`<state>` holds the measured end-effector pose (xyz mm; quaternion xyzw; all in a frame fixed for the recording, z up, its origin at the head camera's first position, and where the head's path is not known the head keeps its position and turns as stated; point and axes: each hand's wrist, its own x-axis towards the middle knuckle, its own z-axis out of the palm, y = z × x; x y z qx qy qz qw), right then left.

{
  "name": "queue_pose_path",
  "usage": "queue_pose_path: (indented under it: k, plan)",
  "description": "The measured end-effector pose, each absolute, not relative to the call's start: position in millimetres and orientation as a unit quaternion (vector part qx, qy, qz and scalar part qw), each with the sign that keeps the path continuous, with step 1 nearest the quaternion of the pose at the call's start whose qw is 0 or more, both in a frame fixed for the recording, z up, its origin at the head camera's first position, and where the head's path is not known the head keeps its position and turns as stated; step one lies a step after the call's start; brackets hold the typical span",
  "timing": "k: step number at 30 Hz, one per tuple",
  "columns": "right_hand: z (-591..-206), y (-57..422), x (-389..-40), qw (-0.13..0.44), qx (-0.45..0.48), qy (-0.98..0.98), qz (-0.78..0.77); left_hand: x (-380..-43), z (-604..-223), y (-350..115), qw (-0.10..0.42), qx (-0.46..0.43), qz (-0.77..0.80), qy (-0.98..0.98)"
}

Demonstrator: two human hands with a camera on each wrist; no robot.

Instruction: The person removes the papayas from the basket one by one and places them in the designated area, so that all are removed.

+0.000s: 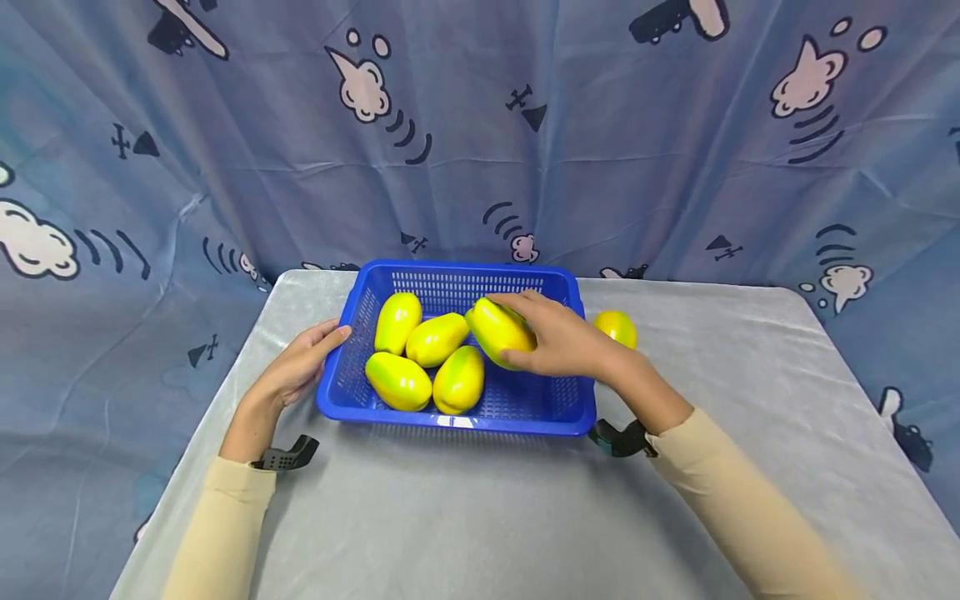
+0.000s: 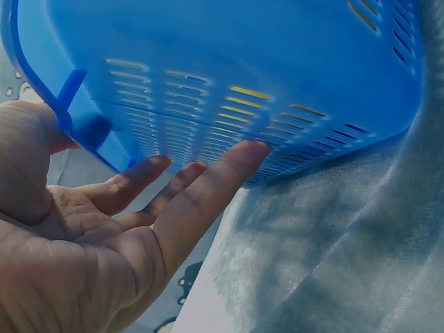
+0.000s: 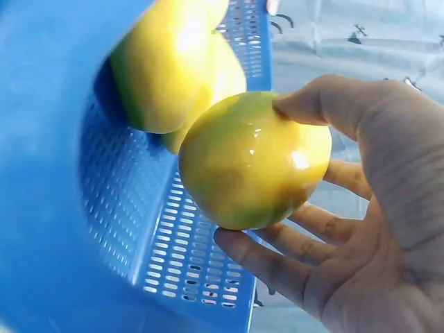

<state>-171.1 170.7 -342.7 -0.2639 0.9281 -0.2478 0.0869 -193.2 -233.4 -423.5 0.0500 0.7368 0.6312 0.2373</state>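
Observation:
A blue plastic basket with slotted walls holds several yellow-green papayas in its left half. My left hand grips the basket's left side, thumb over the rim. Its fingertips touch the slotted outer wall in the left wrist view. Inside the rim, toward the basket's right half, my right hand holds another papaya tilted above the floor of the basket. Thumb and fingers wrap round this papaya's end in the right wrist view.
One more yellow papaya lies on the table just right of the basket, partly hidden by the right arm. A pale grey cloth covers the table. Behind it hangs a blue patterned curtain.

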Motion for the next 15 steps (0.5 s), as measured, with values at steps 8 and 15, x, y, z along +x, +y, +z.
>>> queue_pose_path:
  k: [8,15]
  plan:
    - [-343.8,189.7,-149.5,0.047,-0.242,0.927,-0.283,-192.5,-424.7,-231.5,0.244,0.052,0.634,0.732]
    - [-347.7,203.8,-137.9,0.015,-0.211,0.924,-0.319,-192.3,-424.7,-235.0,0.237,0.05,0.642,0.727]
